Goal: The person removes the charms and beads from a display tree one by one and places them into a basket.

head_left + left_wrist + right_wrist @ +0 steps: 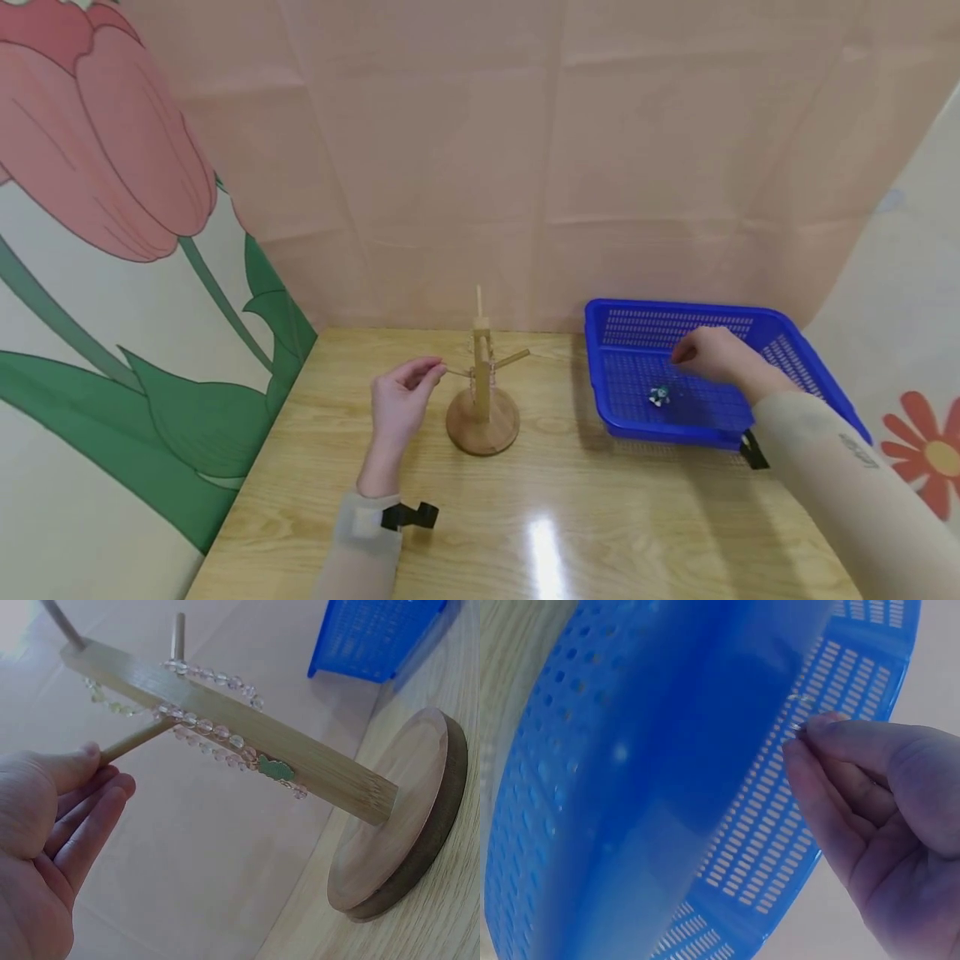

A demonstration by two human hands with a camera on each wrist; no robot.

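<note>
A wooden stand (482,392) with a round base and several side pegs stands upright on the table. My left hand (401,404) pinches the outer end of one peg (139,742) between thumb and fingers. From the pegs hang bracelets of clear and pinkish beads (225,731), one with a green charm (276,769). Over the blue basket (675,304), my right hand (716,358) pinches a tiny, shiny, clear thing (799,727) at its fingertips. Most of it is hidden or blurred, so I cannot tell its kind. A small teal and white item (659,396) lies on the basket floor.
The wooden table (585,517) meets a pink cloth backdrop (450,167) right behind the stand and basket. Printed flower cloths hang at both sides. The basket's raised, slotted walls surround the space under my right hand.
</note>
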